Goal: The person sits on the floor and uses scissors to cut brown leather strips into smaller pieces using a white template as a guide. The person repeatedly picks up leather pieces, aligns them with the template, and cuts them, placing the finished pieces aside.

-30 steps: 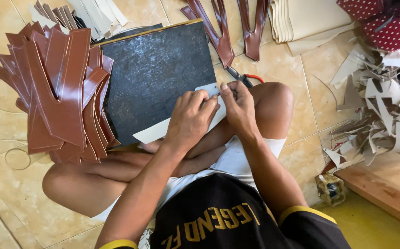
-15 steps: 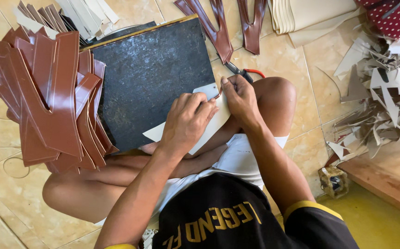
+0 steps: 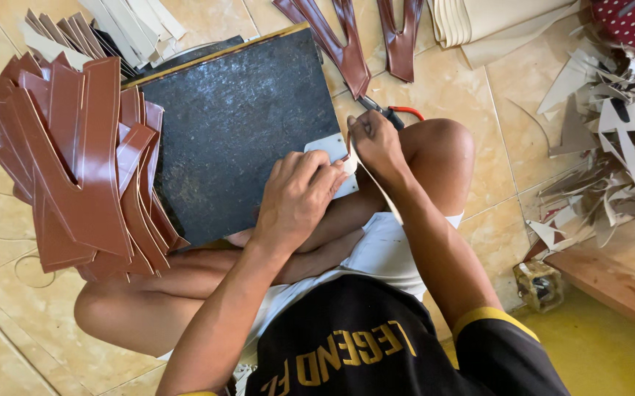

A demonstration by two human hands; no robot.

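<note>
Both hands meet over a pale template sheet [image 3: 330,150] at the near right edge of the black cutting board [image 3: 237,125]. His left hand [image 3: 299,198] lies curled on the sheet, pressing it flat; his right hand [image 3: 374,141] is closed around something too hidden to name. Brown leather cutouts [image 3: 75,161] fan out left, red-handled scissors [image 3: 394,114] lie beyond, and pale scraps [image 3: 610,125] sit far right.

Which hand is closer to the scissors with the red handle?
Right. The right hand sits just beside the scissors; the left hand is farther back, pressing the pale sheet.
</note>
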